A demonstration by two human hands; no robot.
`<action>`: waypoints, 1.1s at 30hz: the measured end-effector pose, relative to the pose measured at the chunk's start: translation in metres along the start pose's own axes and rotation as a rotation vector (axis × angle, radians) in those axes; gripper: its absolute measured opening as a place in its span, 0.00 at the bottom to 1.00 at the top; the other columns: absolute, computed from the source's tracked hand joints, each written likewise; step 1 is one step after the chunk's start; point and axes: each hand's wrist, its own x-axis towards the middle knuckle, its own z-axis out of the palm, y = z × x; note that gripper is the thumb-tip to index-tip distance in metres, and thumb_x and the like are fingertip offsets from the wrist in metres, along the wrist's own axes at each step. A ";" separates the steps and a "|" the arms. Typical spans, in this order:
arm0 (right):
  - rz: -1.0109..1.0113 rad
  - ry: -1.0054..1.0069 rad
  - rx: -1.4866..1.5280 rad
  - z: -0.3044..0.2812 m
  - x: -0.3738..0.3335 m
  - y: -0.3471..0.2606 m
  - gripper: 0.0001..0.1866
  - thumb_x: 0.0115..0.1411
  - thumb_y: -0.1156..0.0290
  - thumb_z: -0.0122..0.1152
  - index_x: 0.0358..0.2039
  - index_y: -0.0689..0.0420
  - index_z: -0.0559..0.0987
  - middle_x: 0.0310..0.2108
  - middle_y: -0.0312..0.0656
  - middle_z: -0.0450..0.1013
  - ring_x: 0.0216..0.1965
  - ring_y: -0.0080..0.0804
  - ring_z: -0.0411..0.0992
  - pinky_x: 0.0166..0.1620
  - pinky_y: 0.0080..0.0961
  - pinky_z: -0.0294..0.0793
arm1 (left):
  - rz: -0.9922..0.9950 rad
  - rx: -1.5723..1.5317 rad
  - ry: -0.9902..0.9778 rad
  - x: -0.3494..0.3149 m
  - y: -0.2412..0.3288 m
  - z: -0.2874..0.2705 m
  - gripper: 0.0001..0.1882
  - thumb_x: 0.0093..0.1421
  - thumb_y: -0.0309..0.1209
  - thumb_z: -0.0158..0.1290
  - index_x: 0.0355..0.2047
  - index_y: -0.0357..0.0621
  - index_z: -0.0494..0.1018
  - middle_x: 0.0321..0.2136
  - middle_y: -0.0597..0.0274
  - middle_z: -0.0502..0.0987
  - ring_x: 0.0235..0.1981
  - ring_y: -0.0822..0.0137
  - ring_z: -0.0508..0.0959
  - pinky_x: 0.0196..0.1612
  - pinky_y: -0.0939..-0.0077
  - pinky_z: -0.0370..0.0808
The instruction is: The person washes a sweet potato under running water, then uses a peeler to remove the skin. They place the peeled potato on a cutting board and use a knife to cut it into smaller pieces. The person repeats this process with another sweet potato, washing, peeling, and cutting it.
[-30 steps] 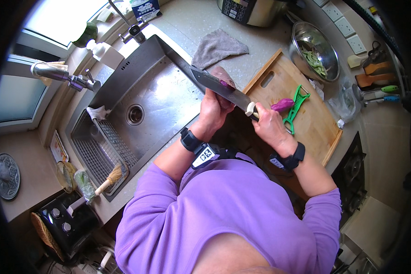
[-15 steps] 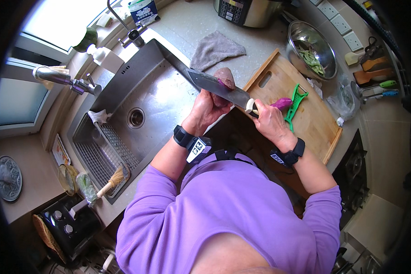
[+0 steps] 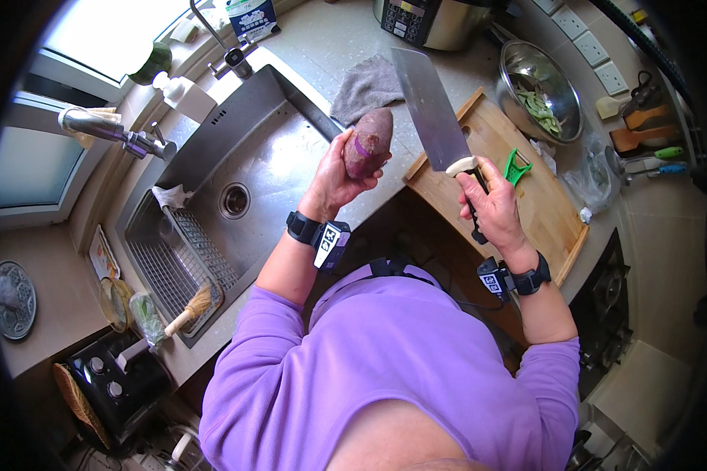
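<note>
Sweet potato [image 3: 368, 142], purple-skinned and partly pared at one end, sits raised in the person's left hand [image 3: 331, 179], fingers wrapped round its lower half, held in the air over the counter edge between the steel sink [image 3: 212, 149] and the wooden cutting board [image 3: 546, 206]. Further left, a small brush [image 3: 187, 311] rests on the drain rack inside the sink, well away from the hands. Behind the potato a grey cloth [image 3: 367, 88] lies on the counter. To the right, the right hand [image 3: 491, 206] is clenched tight round the handle of a broad cleaver [image 3: 430, 108], blade pointing up and away, its flat close beside the potato. That closeness looks like the main hazard: if the blade swings toward the potato while it is held in mid-air, the left fingers have nothing to shield them. A wet or smooth skin could also let the potato slip and drop into the sink. On the board lies a green peeler [image 3: 515, 166], and beyond it a metal bowl [image 3: 567, 98] of green trimmings near the wall; a careless elbow could knock either.
</note>
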 end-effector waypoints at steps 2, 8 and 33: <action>0.020 -0.069 0.078 0.001 0.002 0.005 0.14 0.62 0.62 0.54 0.40 0.60 0.73 0.17 0.32 0.68 0.15 0.14 0.65 0.18 0.13 0.64 | -0.026 0.011 0.020 -0.002 -0.004 0.002 0.30 0.63 0.53 0.35 0.52 0.41 0.64 0.37 0.46 0.74 0.22 0.61 0.72 0.19 0.75 0.68; 0.069 -0.157 0.106 0.006 0.001 0.012 0.12 0.64 0.62 0.51 0.39 0.59 0.72 0.18 0.31 0.66 0.15 0.13 0.63 0.18 0.10 0.62 | -0.088 0.044 -0.043 -0.003 -0.010 0.014 0.30 0.63 0.55 0.34 0.49 0.40 0.65 0.35 0.47 0.74 0.18 0.64 0.71 0.15 0.81 0.64; 0.092 -0.362 -0.105 -0.019 0.009 -0.013 0.10 0.62 0.65 0.52 0.35 0.60 0.71 0.13 0.32 0.65 0.11 0.16 0.62 0.16 0.16 0.61 | -0.111 0.343 0.051 -0.002 0.005 0.025 0.24 0.63 0.51 0.38 0.42 0.43 0.70 0.29 0.53 0.77 0.20 0.64 0.76 0.14 0.80 0.66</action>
